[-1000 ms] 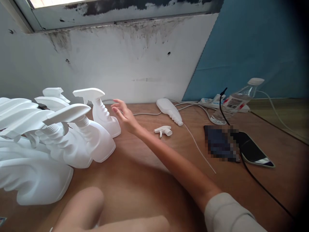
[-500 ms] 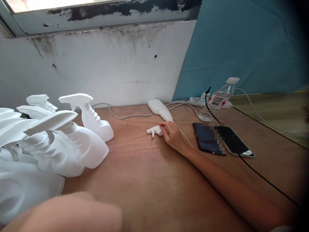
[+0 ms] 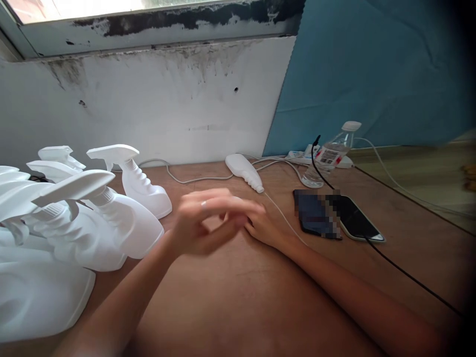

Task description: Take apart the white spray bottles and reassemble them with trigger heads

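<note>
My left hand hovers over the wooden table with its fingers stretched out to the right and nothing visible in it. Its fingertips overlap my right hand, which rests on the table; the right fingers are hidden behind the left ones. The small white spray trigger head is not visible now. A white bottle without a head lies on its side just beyond the hands, and a thin white tube runs along the table by its neck.
Several white spray bottles with trigger heads crowd the left side. Two phones lie right of the hands, with a black cable trailing off. A clear water bottle and a power strip stand by the wall.
My right hand went from the spray bottles to the loose trigger head and closed on it. My left hand then rose into view and reached across, covering the trigger head and right fingers.
</note>
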Demonstrator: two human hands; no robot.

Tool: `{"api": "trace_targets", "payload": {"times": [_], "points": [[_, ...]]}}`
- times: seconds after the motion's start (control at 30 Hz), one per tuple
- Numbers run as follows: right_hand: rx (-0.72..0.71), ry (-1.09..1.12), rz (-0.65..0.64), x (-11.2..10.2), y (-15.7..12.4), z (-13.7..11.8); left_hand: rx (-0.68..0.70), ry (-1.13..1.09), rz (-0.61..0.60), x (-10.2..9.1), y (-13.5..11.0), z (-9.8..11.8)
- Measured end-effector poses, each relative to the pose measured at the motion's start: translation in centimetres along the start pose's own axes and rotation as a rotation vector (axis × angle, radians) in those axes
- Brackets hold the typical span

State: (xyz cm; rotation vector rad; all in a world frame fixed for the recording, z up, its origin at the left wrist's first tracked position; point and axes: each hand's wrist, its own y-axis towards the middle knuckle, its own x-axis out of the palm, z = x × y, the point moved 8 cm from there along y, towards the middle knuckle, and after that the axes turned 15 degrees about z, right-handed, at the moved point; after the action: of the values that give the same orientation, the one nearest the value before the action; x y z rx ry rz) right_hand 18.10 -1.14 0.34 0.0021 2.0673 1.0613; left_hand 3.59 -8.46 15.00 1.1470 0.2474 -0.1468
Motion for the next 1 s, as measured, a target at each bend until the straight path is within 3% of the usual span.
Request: {"api": "trace_targets", "payload": {"times": [0.07, 0.13, 0.23, 0.3, 0.57, 0.83, 1.0], "points": [[-0.044, 0.038, -0.029, 0.1, 0.0, -0.7, -0.091, 0.079, -0.032, 2.0, -1.8, -4.4], [-0.095, 0.086, -0.069, 0.2, -0.1, -1.4, -0.203, 0.206, -0.143, 4.0, -4.5, -8.8], [-0.142, 0.141, -0.107, 0.3, -0.3, -1.9, -0.279, 0.327, -0.36, 6.0, -8.3, -12.5], [-0.137, 0.152, -0.106, 0.4, -0.3, -1.9, -0.279, 0.361, -0.404, 6.1, -9.2, -13.0], [-0.052, 0.12, -0.046, 0.1, -0.1, -0.7, -0.33, 0.559, -0.295, 4.8, -8.9, -13.5], [-0.044, 0.242, -0.114, 0.2, 0.2, -1.1, -0.379, 0.432, -0.255, 4.8, -9.0, -13.9], [0.037, 0.354, 0.029, -0.9, 0.7, -0.8, -0.377, 0.407, -0.279, 5.0, -9.0, -13.6]]}}
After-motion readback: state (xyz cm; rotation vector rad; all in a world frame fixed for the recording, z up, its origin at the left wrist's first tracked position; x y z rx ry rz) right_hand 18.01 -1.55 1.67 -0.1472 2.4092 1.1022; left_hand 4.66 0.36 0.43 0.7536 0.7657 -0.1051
